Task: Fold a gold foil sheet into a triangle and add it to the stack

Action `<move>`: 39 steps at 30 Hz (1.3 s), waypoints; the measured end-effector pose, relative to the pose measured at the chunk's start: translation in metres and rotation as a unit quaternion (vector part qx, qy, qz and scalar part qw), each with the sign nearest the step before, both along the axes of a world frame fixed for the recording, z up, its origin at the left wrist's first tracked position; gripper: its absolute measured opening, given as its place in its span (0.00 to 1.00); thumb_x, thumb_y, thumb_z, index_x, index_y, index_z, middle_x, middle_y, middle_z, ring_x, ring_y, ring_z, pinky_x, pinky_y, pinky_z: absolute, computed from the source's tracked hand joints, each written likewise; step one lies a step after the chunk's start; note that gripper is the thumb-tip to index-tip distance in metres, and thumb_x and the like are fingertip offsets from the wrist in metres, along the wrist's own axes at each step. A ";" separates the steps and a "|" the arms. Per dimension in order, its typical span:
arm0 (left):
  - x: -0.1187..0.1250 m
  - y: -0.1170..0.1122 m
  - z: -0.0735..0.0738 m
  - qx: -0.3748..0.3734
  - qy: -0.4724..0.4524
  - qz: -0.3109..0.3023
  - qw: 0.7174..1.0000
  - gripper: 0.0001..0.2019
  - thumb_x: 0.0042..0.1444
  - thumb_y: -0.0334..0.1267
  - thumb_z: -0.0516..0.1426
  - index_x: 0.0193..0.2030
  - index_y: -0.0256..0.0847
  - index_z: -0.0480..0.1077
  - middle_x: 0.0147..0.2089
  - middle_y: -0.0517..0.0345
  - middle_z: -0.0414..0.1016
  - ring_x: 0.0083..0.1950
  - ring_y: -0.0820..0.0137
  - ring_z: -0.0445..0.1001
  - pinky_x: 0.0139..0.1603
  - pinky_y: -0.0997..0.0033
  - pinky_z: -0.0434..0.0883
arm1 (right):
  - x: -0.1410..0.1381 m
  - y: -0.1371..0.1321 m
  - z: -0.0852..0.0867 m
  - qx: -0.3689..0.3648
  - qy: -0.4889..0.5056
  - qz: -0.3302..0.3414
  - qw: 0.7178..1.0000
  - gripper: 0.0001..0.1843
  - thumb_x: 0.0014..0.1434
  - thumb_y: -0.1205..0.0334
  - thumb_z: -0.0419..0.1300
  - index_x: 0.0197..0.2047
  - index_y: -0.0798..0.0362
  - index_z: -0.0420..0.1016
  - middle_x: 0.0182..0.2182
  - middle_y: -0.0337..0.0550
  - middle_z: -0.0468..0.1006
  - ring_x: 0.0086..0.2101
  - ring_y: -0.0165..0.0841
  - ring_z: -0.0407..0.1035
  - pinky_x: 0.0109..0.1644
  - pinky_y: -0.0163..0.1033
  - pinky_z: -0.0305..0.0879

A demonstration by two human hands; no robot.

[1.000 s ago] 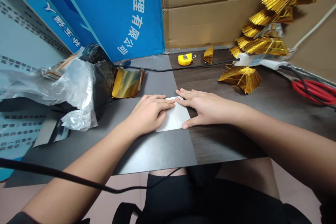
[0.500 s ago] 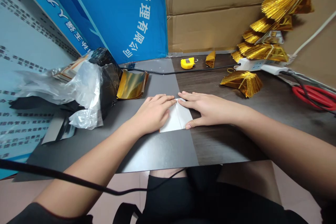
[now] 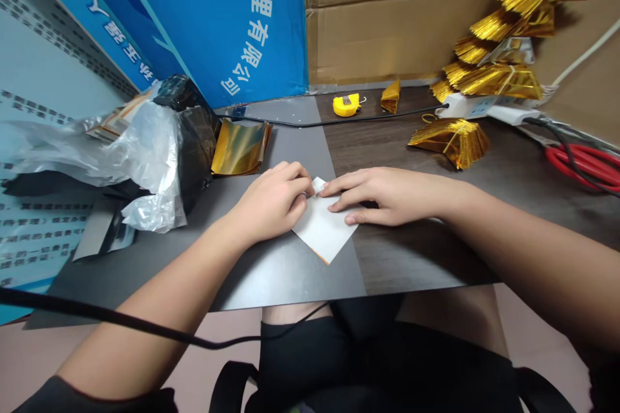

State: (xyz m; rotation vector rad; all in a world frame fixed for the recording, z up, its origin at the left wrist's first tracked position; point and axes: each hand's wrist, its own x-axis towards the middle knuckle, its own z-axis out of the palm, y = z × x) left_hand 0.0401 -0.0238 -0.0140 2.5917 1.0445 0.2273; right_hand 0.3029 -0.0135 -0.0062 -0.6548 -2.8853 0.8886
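A square sheet of paper (image 3: pixel 323 232), white side up, lies on the desk turned corner toward me, with a thin gold-orange edge at its near corner. My left hand (image 3: pixel 276 201) is at its upper left edge, fingers curled and thumb pressed in, pinching the paper near the far corner. Some of that grip is hidden by the fingers. My right hand (image 3: pixel 375 197) rests on the right side of the sheet, fingers stretched out and apart, fingertips touching the paper. A stack of gold foil paper (image 3: pixel 241 147) lies beyond my left hand.
Folded gold paper bundles (image 3: pixel 504 77) are piled at the back right, another bundle (image 3: pixel 453 142) in front. A yellow tape measure (image 3: pixel 346 104), black cable (image 3: pixel 300 124), power strip (image 3: pixel 467 105) and red-handled scissors (image 3: pixel 581 166) are there too. Plastic bags (image 3: pixel 155 161) sit at left.
The sheet has turned so that one corner now points toward me. My left fingers have curled in at its far corner, while my right hand still rests on its right side.
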 end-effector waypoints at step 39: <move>0.023 -0.103 0.002 0.252 -0.068 0.107 0.959 0.10 0.63 0.37 0.66 0.50 0.47 0.76 0.49 0.51 0.79 0.53 0.59 0.73 0.52 0.55 0.65 | -0.016 -0.009 -0.022 -0.019 0.135 0.093 0.986 0.08 0.63 0.66 0.65 0.45 0.54 0.84 0.52 0.46 0.83 0.52 0.41 0.70 0.57 0.46 0.67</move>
